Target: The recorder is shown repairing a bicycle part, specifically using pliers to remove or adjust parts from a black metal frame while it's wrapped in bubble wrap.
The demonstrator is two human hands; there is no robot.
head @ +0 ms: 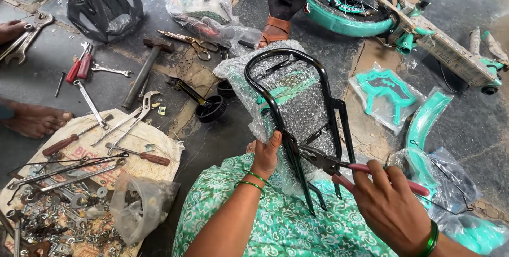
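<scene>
- Left hand (265,153) is closed around the black metal rack (297,103), standing upright over the lap at near centre, half wrapped in bubble wrap (302,106).
- Right hand (389,196) clasps red-handled pliers (339,166), whose tips bite the rack's bar.
- Hammer (143,74) and spanners (111,70) lie far left.

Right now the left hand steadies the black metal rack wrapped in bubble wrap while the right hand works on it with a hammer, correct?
Not quite. In the head view the right hand holds red-handled pliers, not a hammer; the hammer lies on the floor. The left hand does steady the black rack.
</scene>
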